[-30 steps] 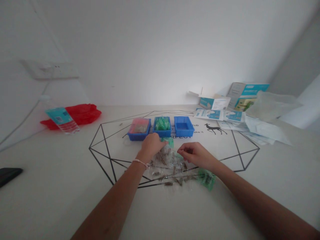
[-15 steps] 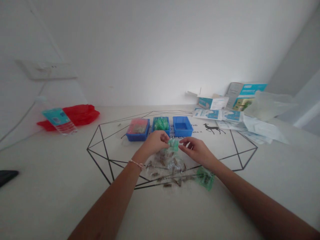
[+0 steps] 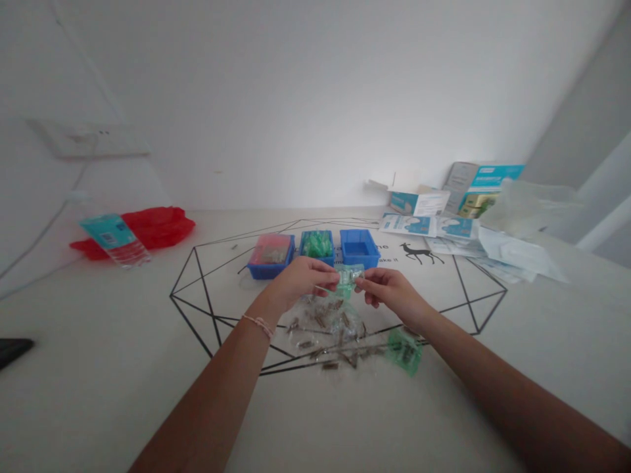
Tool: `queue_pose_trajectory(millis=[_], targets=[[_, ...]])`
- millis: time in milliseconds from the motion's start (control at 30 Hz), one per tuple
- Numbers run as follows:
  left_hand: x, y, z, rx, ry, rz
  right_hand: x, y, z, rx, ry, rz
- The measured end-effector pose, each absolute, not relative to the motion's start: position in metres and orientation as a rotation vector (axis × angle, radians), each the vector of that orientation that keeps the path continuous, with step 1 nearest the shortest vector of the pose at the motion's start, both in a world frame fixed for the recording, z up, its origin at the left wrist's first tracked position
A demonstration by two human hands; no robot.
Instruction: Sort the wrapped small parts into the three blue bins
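A small green translucent plastic bag (image 3: 349, 276) is stretched between my hands. My left hand (image 3: 306, 281) pinches its left side, and my right hand (image 3: 387, 289) grips the right side with thumb and fingers. Below them on the table lies a pile of clear plastic packets (image 3: 340, 323) with small brownish metal pieces in or among them. Another green bag (image 3: 405, 351) with dark pieces inside rests beside my right forearm. Just beyond my hands stand three blue bins: the left bin (image 3: 266, 270) holds pink plastic, the middle bin (image 3: 318, 232) green bags, and the right bin (image 3: 361, 257) shows its bare floor.
A red plastic bag (image 3: 160, 225) and a blue-and-clear package (image 3: 114, 238) lie at the left. Flat white-and-blue packets (image 3: 409, 224), boxes (image 3: 486, 180) and a clear bag (image 3: 535, 203) crowd the back right. A dark object (image 3: 14, 351) sits at the left edge.
My right hand has closed on the green bag, which was held at the left hand before. The bag is now spread wider between both hands.
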State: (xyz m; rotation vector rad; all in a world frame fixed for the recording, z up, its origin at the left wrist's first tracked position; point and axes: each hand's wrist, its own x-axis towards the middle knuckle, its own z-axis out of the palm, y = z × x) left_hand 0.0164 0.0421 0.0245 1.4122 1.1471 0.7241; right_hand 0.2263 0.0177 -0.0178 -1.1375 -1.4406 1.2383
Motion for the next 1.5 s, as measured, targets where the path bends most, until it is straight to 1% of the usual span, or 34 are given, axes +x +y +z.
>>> queue_pose_trajectory(millis=[100, 233, 367, 567, 800, 900, 1000, 1233, 1333, 1400, 1500], targets=[[0.016, 0.043, 0.023, 1.451, 1.175, 0.711, 0.226, 0.017, -0.019, -1.144, -1.431, 1.257], [0.016, 0.042, 0.026, 1.364, 1.18, 0.676, 0.227, 0.017, -0.02, -1.183, -1.447, 1.247], [0.014, 0.042, 0.027, 1.318, 1.101, 0.649, 0.228, 0.02, -0.022, -1.052, -1.441, 1.224], [0.01, 0.046, 0.02, 1.428, 1.058, 0.626, 0.228, 0.023, -0.027, -0.987, -1.468, 1.178], [0.012, 0.043, 0.025, 1.408, 1.067, 0.48, 0.225, 0.02, -0.023, -1.074, -1.472, 1.195], [0.015, 0.041, 0.026, 1.553, 1.159, 0.531, 0.224, 0.018, -0.019, -1.092, -1.474, 1.222], [0.016, 0.042, 0.023, 1.717, 1.144, 0.599, 0.224, 0.015, -0.017, -1.115, -1.492, 1.232], [0.012, 0.049, 0.015, 1.679, 0.972, 0.565, 0.22, 0.013, -0.017, -1.138, -1.533, 1.252], [0.002, 0.052, 0.022, 1.583, 0.987, 0.685, 0.219, 0.013, -0.017, -1.13, -1.504, 1.251], [-0.007, 0.056, 0.027, 1.471, 1.05, 0.876, 0.219, 0.013, -0.017, -1.137, -1.494, 1.247], [-0.018, 0.065, 0.032, 1.325, 1.264, 1.245, 0.22, 0.014, -0.017, -1.171, -1.505, 1.252]])
